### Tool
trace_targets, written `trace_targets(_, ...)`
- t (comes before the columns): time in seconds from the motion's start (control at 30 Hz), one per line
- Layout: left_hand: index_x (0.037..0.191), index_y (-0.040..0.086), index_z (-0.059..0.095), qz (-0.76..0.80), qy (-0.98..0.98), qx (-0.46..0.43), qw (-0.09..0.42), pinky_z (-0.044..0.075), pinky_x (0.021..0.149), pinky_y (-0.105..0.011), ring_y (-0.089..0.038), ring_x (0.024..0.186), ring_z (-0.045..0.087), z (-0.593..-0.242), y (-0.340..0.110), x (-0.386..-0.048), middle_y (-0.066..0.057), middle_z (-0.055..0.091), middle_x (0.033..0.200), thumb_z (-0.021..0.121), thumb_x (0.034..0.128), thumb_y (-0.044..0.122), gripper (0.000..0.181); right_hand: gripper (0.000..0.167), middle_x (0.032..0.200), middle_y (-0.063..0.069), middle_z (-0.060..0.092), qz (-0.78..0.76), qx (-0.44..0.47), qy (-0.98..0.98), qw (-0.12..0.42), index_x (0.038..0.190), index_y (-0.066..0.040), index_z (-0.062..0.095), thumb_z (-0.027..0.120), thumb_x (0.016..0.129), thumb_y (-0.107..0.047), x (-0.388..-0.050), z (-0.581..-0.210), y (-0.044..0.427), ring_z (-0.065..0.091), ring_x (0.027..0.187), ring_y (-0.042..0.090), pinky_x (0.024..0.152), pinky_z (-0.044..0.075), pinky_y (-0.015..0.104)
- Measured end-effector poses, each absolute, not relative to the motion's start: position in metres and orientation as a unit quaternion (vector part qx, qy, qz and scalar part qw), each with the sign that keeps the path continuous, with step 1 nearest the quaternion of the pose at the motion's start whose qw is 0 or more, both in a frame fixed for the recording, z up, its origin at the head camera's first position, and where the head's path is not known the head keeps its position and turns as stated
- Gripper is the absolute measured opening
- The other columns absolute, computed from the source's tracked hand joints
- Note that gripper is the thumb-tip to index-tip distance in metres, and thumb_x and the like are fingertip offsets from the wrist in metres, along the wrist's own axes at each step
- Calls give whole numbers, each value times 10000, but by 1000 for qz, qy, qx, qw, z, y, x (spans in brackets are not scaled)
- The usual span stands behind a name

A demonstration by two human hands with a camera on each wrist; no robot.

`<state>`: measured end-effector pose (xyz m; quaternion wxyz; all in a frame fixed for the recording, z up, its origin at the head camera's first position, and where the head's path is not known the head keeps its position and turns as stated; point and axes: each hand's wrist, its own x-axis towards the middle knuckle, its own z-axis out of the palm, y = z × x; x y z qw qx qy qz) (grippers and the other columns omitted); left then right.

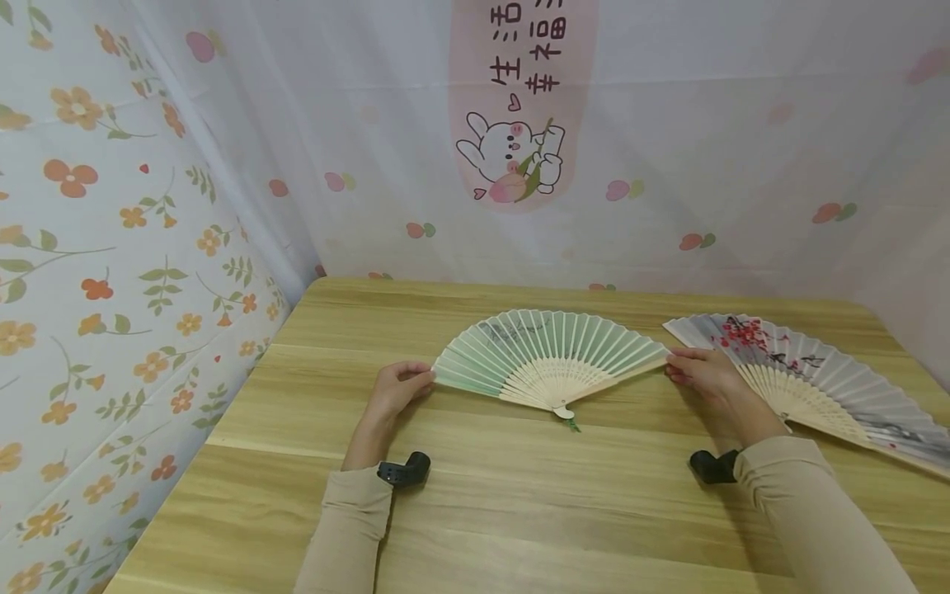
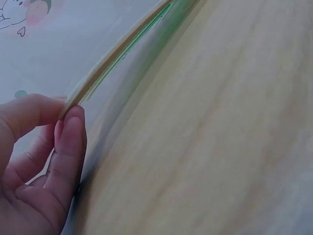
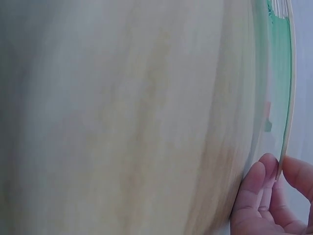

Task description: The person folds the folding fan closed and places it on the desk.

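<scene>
A pale green folding fan is spread wide over the middle of the wooden table, its ribs meeting at a pivot with a green tassel toward me. My left hand pinches the fan's left outer tip between thumb and fingers. At the opposite end my right hand pinches the right outer tip. In the left wrist view, the thumb and fingers of the left hand grip the end rib. The right wrist view has the right hand holding the other end rib the same way.
A second spread fan, grey-white with red blossoms, lies on the right, partly behind my right hand and wrist. The wooden table ends at a printed white curtain at the back. A floral cloth hangs along the left.
</scene>
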<state>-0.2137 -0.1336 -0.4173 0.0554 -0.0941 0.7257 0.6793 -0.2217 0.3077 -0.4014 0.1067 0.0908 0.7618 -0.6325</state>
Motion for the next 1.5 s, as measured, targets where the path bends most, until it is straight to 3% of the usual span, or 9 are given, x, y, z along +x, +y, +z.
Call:
trace_targets(0.27,999,-82,567,702,704,-96,52,488,675,-186,-85,696,568,-419,-133,-213,-68,592,835,618,804,16,224,461,757,-105,564,-663,76,736,113,1243,188,258,444,920,-82,-219,-401,309,560,715,12,699,479,153)
trace_targets(0.5,1078,-44,530,684,725,-58,61,465,685,-225,-107,759,569,-417,-133,-211,-120,611,929,648,788,46,326,205,751,-26,619,-745,100,645,140,1100,-13,375,450,910,-34,-214,-398,311,614,715,75,698,501,196)
trace_targets(0.73,1125,-25,511,693,715,-47,78,465,684,-231,-116,775,567,-414,-131,-209,-121,606,954,652,771,4,383,183,789,-18,608,-764,104,619,150,1070,-85,369,462,913,-69,-211,-398,314,620,745,95,729,495,205)
trace_targets(0.87,1192,-6,465,718,688,-60,91,471,704,-238,-135,810,564,-414,-130,-208,-165,562,1053,644,779,0,450,214,796,-8,609,-774,102,607,150,1089,-97,365,476,907,-75,-207,-395,314,617,755,101,727,493,199)
trace_targets(1.07,1245,-90,395,785,610,-48,100,475,813,-283,-134,850,580,-415,-127,-208,-140,545,1039,549,820,-88,453,518,810,-8,608,-785,103,591,155,1319,-71,246,529,885,-74,-202,-391,312,609,773,105,722,492,199)
trace_targets(1.17,1234,-139,385,797,595,-31,100,464,830,-278,-107,834,581,-414,-127,-208,-78,555,968,508,839,-102,416,345,800,-1,606,-804,109,563,158,1203,-81,388,519,886,-47,-200,-390,311,604,762,115,706,496,210)
trace_targets(1.27,1219,-161,389,807,582,-24,102,466,824,-262,-96,825,586,-412,-126,-207,-44,569,927,492,849,-103,389,64,779,21,611,-828,114,525,161,926,-65,522,490,894,-20,-199,-390,310,598,742,129,690,498,221)
trace_targets(1.37,1215,-170,387,820,563,-25,103,464,826,-255,-104,828,589,-411,-126,-206,-47,577,927,478,856,-106,376,176,781,42,606,-850,107,487,168,806,-52,592,454,910,-16,-199,-391,310,585,738,133,693,498,223)
trace_targets(1.5,1221,-156,389,833,543,-32,103,447,851,-254,-107,841,591,-409,-126,-205,-54,575,945,468,865,-97,369,231,808,67,586,-875,86,441,181,805,-21,612,416,927,-24,-198,-393,310,567,759,144,718,492,220)
